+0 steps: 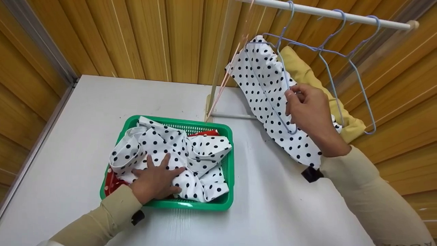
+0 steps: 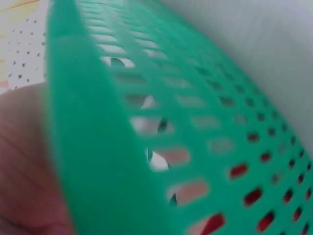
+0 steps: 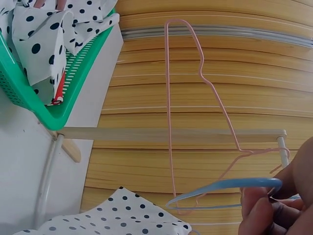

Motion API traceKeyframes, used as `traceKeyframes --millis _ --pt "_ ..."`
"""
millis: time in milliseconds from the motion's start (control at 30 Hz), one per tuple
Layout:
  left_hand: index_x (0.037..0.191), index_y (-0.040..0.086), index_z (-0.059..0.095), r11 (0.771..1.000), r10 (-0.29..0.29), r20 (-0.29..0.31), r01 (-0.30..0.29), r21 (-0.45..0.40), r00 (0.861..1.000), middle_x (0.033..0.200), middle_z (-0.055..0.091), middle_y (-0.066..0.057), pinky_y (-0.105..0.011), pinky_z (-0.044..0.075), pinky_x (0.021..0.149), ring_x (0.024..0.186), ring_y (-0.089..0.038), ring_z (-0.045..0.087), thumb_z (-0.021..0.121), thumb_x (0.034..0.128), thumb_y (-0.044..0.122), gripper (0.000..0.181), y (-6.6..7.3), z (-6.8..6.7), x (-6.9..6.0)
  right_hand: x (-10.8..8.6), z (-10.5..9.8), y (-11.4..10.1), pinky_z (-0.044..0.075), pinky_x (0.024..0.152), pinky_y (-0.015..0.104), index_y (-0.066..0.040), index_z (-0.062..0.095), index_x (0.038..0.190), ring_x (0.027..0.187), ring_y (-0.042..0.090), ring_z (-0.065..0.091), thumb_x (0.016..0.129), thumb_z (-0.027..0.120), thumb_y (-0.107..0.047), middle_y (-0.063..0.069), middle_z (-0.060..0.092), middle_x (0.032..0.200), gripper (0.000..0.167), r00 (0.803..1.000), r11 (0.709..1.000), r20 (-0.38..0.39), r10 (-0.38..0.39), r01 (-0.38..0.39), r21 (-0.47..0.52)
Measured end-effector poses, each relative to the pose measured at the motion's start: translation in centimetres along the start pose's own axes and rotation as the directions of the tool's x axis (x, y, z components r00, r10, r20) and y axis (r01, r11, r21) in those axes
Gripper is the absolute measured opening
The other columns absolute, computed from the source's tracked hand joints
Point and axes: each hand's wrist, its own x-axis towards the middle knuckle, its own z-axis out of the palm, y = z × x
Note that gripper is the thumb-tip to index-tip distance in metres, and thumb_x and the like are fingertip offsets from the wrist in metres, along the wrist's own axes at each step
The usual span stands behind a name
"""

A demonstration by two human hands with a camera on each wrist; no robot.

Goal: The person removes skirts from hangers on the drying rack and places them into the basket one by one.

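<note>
White, black-dotted cloth [image 1: 153, 140] lay in a green basket [image 1: 231, 177] on the surface [image 1: 92, 102] in the head view, your left hand [image 1: 155, 180] spread flat over it; your right hand [image 1: 310, 108] pinched a blue hanger [image 1: 285, 76] before another dotted cloth [image 1: 259, 87]. The left wrist view showed the basket's slotted wall; the right, a pink hanger [image 3: 168, 98] near your grip.

Wood-toned panelled walls [image 1: 184, 41] (all yellow-brown) rise behind and beside a white surface [image 1: 68, 147].
</note>
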Motion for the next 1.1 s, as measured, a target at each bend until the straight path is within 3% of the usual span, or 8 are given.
traceKeyframes --millis 267,367,467,600,700,833,933,1100 --pt "0.142 0.015 0.065 0.988 -0.021 -0.284 -0.023 -0.150 0.959 0.157 0.052 -0.019 -0.079 0.034 0.112 0.148 -0.054 0.039 0.073 0.0951 0.040 0.054 -1.2 -0.5 -4.1 0.0 0.0 -0.2 0.050 0.056 0.025 -0.003 0.065 0.116 0.048 0.012 0.059 0.109 0.051 -0.029 -0.009 0.063 0.062 0.030 0.999 1.000 0.031 -0.008 0.008 -0.002" --pt "0.138 0.010 0.067 0.990 -0.079 -0.453 0.016 -0.141 0.888 0.153 0.055 -0.022 -0.075 0.033 0.117 0.149 -0.053 0.038 0.075 0.0937 0.034 0.051 -3.1 -0.6 -5.6 0.1 -0.1 -0.1 0.051 0.055 0.024 -0.003 0.065 0.118 0.049 0.010 0.060 0.108 0.052 -0.030 -0.009 0.065 0.066 0.031 0.999 0.999 0.039 -0.029 0.030 -0.016" --pt "0.134 0.007 0.069 0.990 -0.119 -0.618 0.043 -0.137 0.777 0.151 0.056 -0.025 -0.073 0.035 0.116 0.148 -0.055 0.037 0.083 0.0863 0.025 0.053 -4.9 0.3 -6.6 -0.1 -0.5 0.2 0.051 0.057 0.024 -0.006 0.065 0.122 0.058 0.010 0.064 0.108 0.052 -0.034 -0.006 0.069 0.076 0.034 0.999 0.996 0.030 -0.041 0.043 -0.076" --pt "0.139 0.005 0.064 0.979 -0.177 -0.717 0.045 -0.199 0.674 0.156 0.048 -0.028 -0.076 0.040 0.110 0.148 -0.056 0.034 0.091 0.0746 0.016 0.071 -7.0 2.1 -7.4 -0.1 -1.6 1.0 0.050 0.074 0.027 -0.006 0.064 0.128 0.086 0.019 0.067 0.108 0.049 -0.037 0.009 0.073 0.101 0.040 0.998 0.983 -0.033 -0.046 0.040 -0.178" --pt "0.152 0.001 0.049 0.946 -0.263 -0.687 0.042 -0.321 0.678 0.163 0.034 -0.030 -0.078 0.044 0.102 0.149 -0.056 0.029 0.090 0.0760 0.012 0.087 -8.3 3.2 -7.6 0.0 -2.6 1.9 0.049 0.088 0.038 -0.002 0.061 0.135 0.107 0.030 0.064 0.108 0.047 -0.035 0.018 0.070 0.118 0.044 0.994 0.969 -0.095 -0.051 0.027 -0.246" --pt "0.164 -0.003 0.018 0.876 -0.359 -0.540 0.076 -0.476 0.761 0.171 0.011 -0.031 -0.077 0.043 0.097 0.151 -0.057 0.023 0.080 0.0895 0.016 0.098 -9.1 4.5 -7.6 0.3 -3.8 3.5 0.044 0.100 0.054 0.002 0.057 0.138 0.120 0.041 0.056 0.108 0.046 -0.030 0.024 0.064 0.128 0.045 0.983 0.945 -0.174 -0.063 0.002 -0.328" --pt "0.165 -0.003 0.006 0.847 -0.372 -0.469 0.086 -0.525 0.801 0.173 0.003 -0.029 -0.076 0.041 0.102 0.153 -0.056 0.020 0.072 0.0962 0.020 0.098 -9.2 5.0 -7.6 0.5 -4.4 4.9 0.039 0.102 0.060 0.004 0.056 0.138 0.121 0.044 0.051 0.107 0.046 -0.027 0.027 0.060 0.130 0.045 0.975 0.932 -0.213 -0.056 -0.025 -0.362" --pt "0.166 0.002 0.017 0.875 -0.316 -0.571 0.000 -0.485 0.758 0.173 0.016 -0.023 -0.072 0.043 0.103 0.155 -0.050 0.025 0.074 0.0943 0.013 0.092 -8.5 5.4 -7.6 0.9 -5.3 7.0 0.036 0.105 0.063 0.008 0.051 0.141 0.126 0.048 0.047 0.107 0.044 -0.025 0.031 0.055 0.133 0.048 0.975 0.928 -0.220 0.002 -0.084 -0.362"
